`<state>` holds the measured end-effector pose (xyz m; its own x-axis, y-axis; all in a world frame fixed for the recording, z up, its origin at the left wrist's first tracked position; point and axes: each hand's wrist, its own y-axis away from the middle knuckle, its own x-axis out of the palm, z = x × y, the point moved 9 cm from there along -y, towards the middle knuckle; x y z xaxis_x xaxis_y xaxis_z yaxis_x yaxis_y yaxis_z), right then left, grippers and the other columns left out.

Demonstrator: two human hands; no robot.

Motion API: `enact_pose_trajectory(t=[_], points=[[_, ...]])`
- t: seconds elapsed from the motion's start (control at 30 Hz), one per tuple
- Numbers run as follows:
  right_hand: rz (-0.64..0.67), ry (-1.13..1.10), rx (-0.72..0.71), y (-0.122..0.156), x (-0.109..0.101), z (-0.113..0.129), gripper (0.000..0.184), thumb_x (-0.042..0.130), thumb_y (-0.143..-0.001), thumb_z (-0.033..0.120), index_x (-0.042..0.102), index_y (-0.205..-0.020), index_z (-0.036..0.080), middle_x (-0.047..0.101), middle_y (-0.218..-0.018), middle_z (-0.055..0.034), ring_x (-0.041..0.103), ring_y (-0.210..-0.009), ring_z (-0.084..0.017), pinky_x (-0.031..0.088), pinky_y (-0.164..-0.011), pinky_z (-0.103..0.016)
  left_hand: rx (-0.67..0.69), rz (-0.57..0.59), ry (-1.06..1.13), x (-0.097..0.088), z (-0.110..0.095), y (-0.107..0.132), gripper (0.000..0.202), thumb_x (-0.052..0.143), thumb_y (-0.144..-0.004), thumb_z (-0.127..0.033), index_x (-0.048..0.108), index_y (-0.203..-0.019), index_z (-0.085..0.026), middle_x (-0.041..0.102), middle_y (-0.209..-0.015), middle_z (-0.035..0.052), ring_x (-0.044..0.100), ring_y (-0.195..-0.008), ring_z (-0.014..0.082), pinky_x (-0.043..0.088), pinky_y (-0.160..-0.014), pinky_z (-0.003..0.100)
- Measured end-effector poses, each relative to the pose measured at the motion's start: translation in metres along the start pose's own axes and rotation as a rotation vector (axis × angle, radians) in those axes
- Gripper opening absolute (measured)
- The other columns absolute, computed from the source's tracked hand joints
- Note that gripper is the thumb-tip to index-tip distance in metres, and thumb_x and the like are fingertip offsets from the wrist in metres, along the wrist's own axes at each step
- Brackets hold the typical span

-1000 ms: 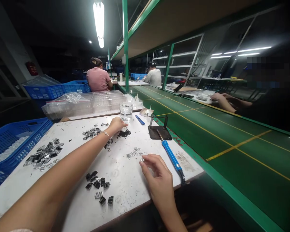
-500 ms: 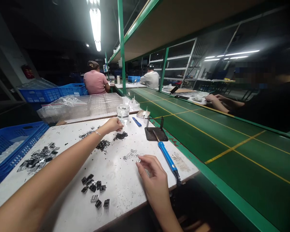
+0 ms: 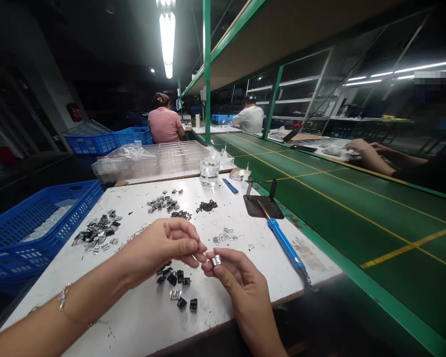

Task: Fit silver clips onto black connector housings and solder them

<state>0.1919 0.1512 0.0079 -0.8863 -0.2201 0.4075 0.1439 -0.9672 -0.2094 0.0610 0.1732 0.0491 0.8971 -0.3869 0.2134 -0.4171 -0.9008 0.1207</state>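
Harsh glare from an overhead tube light (image 3: pixel 167 44), background dim.

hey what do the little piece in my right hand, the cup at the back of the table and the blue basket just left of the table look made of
Little piece in your right hand: perhaps metal or clear plastic, given its bright, silvery glints. Cup: smooth, see-through, probably glass, possibly plastic. Blue basket: likely moulded plastic, with uniform colour and slotted walls.
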Motion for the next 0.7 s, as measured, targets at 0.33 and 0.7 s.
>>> enact_pose_trajectory(t=[0.33, 0.7], points=[[-0.012, 0.063, -0.13, 0.004, 0.008, -0.002, 0.017, 0.072, -0.078, 0.018, 0.074, -0.093, 0.027, 0.071, -0.086, 0.0, 0.068, -0.08, -0.012, 0.056, -0.074, -0.015, -0.048, -0.037, 0.032, 0.012, 0.031, 0.009, 0.01, 0.069, -0.08, -0.025, 0.068, -0.079, -0.016, 0.066, -0.074, 0.0016, 0.056, -0.073, 0.0124, 0.039, -0.071, 0.024], [-0.028, 0.363, -0.229, 0.008, 0.008, 0.009, 0.022, 0.067, -0.081, 0.013, 0.074, -0.094, 0.029, 0.072, -0.091, 0.0005, 0.067, -0.085, -0.014, 0.055, -0.075, -0.019, -0.052, -0.104, 0.085, 0.012, 0.043, 0.012, 0.012, 0.068, -0.081, -0.026, 0.063, -0.079, -0.016, 0.064, -0.083, 0.0006, 0.053, -0.076, 0.0104, 0.036, -0.07, 0.022]])
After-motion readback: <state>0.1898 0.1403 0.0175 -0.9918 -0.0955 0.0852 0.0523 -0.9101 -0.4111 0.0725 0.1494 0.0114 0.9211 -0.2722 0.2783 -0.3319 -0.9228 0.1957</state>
